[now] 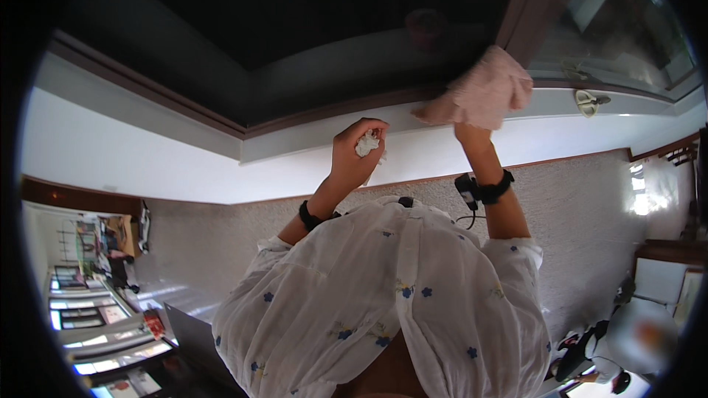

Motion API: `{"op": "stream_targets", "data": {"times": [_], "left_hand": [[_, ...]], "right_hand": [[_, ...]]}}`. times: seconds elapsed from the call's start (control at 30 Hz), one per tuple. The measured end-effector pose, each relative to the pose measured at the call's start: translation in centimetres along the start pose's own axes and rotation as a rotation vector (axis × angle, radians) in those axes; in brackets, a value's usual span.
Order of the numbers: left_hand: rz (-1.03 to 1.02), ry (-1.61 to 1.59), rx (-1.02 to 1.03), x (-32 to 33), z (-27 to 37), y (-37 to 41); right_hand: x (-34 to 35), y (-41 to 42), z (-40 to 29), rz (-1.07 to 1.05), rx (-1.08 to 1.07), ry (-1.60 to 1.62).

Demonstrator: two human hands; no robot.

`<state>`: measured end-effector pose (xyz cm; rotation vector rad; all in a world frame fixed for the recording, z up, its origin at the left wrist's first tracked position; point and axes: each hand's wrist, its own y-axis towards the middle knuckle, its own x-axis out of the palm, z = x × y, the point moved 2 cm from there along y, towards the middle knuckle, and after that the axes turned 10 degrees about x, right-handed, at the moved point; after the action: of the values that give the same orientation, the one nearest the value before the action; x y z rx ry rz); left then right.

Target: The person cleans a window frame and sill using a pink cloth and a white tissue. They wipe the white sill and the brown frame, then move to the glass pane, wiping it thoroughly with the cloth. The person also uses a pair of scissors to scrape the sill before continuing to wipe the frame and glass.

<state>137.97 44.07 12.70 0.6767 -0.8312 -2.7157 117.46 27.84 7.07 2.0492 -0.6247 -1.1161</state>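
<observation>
My left hand (354,152) is curled around a crumpled white tissue (367,143), in front of the pale window sill (310,141). A pink cloth (489,91) covers most of my right hand (466,128), hiding its fingers. The cloth lies against the lower part of the brown window frame (517,27), where an upright bar meets the bottom rail. Dark glass (332,27) fills the pane to the left of that bar. To the right, a reflecting glass pane (614,27) stands above the sill.
Scissors with pale handles (586,103) lie on the sill at the right. Below runs a white wall (166,160) down to the speckled floor (188,243). A cardboard box (130,235) stands far left. Another person (600,356) is at the lower right.
</observation>
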Motion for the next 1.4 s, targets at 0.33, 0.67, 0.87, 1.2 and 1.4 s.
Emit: {"op": "stream_targets", "data": {"times": [0.33, 0.67, 0.87, 1.2, 1.4], "left_hand": [[0.122, 0.148, 0.142, -1.4, -4.3, 0.9], [0.226, 0.468, 0.482, -2.5, -8.0, 3.4], [0.194, 0.52, 0.507, -2.4, -9.1, 3.4], [0.214, 0.482, 0.556, -2.6, -9.0, 3.4], [0.188, 0.507, 0.565, -2.3, -10.0, 3.4]], "right_hand": [[-3.3, 0.6, 1.6, -0.139, -0.112, -0.289], [-3.7, 6.2, -3.4, -0.113, -0.121, -0.7], [-4.5, 9.9, -7.0, -0.259, 0.048, -0.654], [-2.3, 10.9, -5.5, -0.005, -0.033, -0.408], [-3.6, 10.3, -6.7, -0.209, -0.023, -0.509]]}}
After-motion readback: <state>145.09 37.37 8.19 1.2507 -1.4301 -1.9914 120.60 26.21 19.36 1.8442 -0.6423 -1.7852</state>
